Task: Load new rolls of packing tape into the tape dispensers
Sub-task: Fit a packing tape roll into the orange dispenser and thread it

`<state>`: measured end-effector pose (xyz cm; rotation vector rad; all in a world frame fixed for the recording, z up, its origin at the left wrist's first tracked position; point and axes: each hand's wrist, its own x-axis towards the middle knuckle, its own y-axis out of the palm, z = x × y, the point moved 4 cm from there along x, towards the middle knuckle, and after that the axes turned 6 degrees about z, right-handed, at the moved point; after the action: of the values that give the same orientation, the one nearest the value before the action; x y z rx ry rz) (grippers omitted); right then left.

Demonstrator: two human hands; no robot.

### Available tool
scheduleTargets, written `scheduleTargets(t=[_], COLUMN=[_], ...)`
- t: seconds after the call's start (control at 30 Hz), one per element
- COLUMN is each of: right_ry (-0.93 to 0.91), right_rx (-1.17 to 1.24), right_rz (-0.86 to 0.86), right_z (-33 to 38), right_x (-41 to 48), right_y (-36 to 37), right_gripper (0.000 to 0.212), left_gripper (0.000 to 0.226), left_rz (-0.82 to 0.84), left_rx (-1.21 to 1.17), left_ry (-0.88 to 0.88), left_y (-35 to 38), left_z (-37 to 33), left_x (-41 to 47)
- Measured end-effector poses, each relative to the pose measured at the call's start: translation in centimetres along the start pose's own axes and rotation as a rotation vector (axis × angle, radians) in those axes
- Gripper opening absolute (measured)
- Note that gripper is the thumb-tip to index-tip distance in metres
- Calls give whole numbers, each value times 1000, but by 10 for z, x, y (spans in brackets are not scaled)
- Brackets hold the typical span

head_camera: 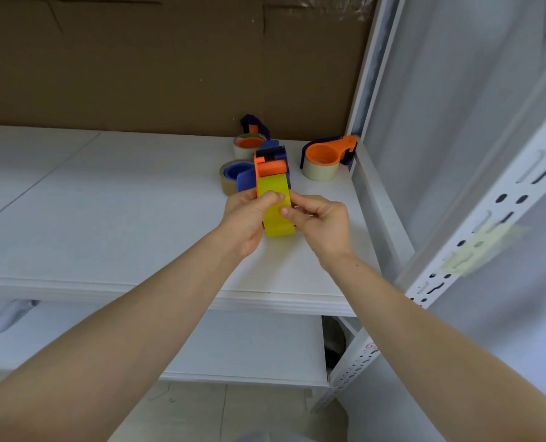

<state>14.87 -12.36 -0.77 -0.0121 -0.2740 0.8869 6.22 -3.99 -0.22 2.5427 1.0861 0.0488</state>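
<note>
The yellow tape roll (275, 205), seated in the orange-and-blue plastic dispenser (270, 167), is clamped by the left hand (246, 218) and right hand (319, 221); its free end should be picked loose squarely.

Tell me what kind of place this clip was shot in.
Likely a stockroom or packing area: white slotted metal shelving, a flattened cardboard sheet behind the shelf, and several tape dispensers, one by the post, one held in both hands.

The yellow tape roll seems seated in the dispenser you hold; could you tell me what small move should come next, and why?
Probably pull the yellow tape end up toward the orange roller: both the left hand and right hand pinch the roll's face, and nothing yet lies over the roller.
</note>
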Motion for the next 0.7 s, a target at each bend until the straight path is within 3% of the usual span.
scheduleTargets(t=[0.33,0.53,0.7], right_ry=[-1,148,209], right_rx=[-8,210,253], right_rz=[-21,-99,-142], right_z=[3,0,-2], right_x=[-9,-14,-17], right_y=[1,-5,-7], right_gripper=[33,32,32], left_gripper=[10,18,22], left_rz=[-126,5,13], left_rx=[20,68,64], left_ry=[-26,-12,-1], left_y=[4,2,2], left_z=[-1,-1,2], left_x=[-3,-8,-14])
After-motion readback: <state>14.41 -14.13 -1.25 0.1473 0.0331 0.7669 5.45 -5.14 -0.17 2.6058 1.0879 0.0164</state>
